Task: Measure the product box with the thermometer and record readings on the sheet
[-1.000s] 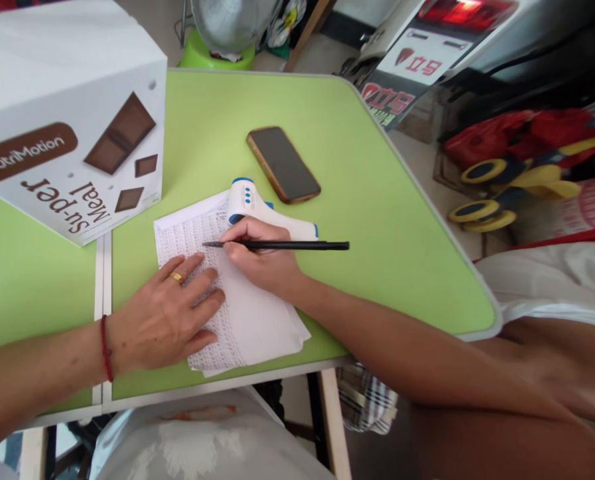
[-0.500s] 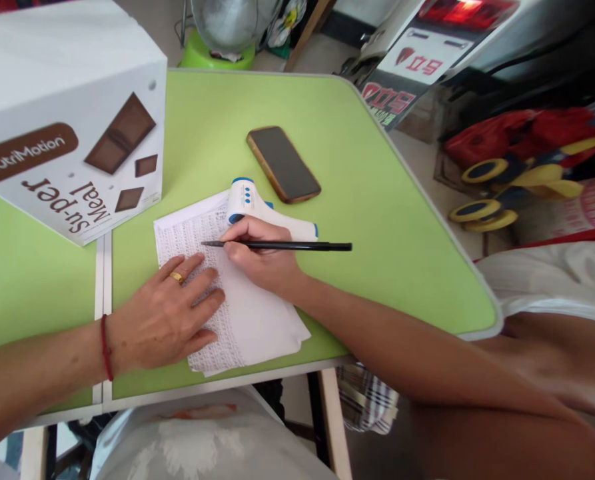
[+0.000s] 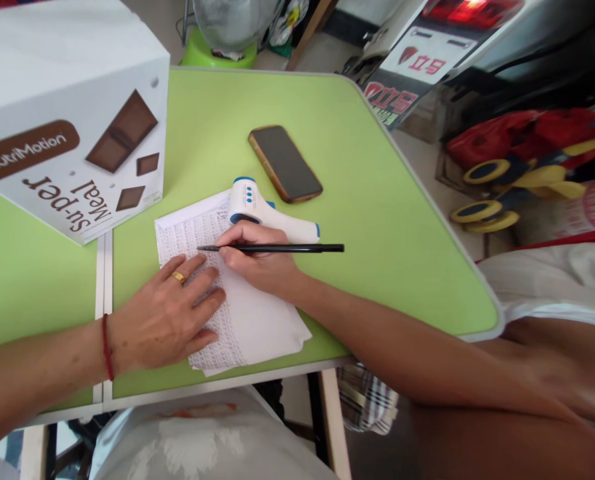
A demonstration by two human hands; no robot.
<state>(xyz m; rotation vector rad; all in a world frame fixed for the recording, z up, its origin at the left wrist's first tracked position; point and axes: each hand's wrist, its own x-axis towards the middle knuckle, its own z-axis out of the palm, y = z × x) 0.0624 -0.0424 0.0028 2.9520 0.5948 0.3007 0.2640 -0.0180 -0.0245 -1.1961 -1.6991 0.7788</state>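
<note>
My left hand (image 3: 170, 313) lies flat with fingers spread on the paper sheets (image 3: 267, 327), a gold ring on one finger and a red cord at the wrist. In my right hand (image 3: 260, 260) is a black pen (image 3: 297, 248), gripped between thumb and fingers and tilted low. Its tip points left, at the densely handwritten lines on the top sheet, close to my left fingertips. Whether the tip touches the paper I cannot tell. Just beyond my right hand, a white and blue infrared thermometer (image 3: 277, 220) lies partly over the sheets' upper edge.
A phone (image 3: 286, 163) lies on the green folding table (image 3: 397, 253) behind the thermometer. The large white NutriMotion box (image 3: 77, 80) stands at the left. Beyond the table are a green stool (image 3: 227, 57) and a vehicle's rear (image 3: 427, 57). Another person's white clothing (image 3: 557, 280) shows at right.
The pen tip has moved slightly left and down on the written lines, my right hand with it. My left hand keeps its place on the paper.
</note>
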